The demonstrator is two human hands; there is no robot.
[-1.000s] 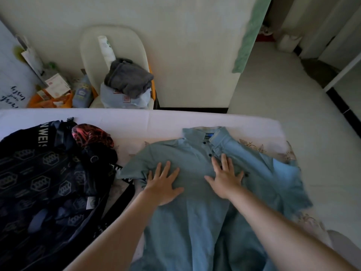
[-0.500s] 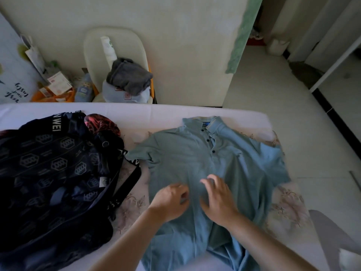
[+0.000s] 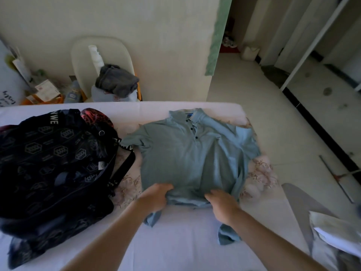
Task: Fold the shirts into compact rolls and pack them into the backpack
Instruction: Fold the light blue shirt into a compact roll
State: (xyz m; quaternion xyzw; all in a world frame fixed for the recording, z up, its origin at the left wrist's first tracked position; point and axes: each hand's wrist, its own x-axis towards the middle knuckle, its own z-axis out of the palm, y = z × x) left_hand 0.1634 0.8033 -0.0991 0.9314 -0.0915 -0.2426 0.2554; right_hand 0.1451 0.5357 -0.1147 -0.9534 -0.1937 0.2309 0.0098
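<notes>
Closest to you, your left hand now grips the bottom hem of the light blue shirt, fingers curled round a bunched ridge of cloth. Your right hand sits on the same ridge just beside it, but its back faces the camera and hides the fingertips, so you cannot tell whether it pinches the fabric or only presses it. This is the change: a second ago both palms lay flat with fingers spread on the chest, smoothing, and they have since slid down the torso to the hem. The hem is already turned up on itself, which reads as smoothing finished and the first turn of the roll begun (two loose corners of the tail still poke out toward you, on either side of your wrists). Beyond your hands the shirt lies face up on the white bed, collar at the far edge, one sleeve spread toward the backpack and the other side rumpled, so the roll will likely come out wide unless you tuck those in. The backpack waits just beside the shirt, nothing from this shirt in it yet. Farther back, a chair holds a grey garment.
</notes>
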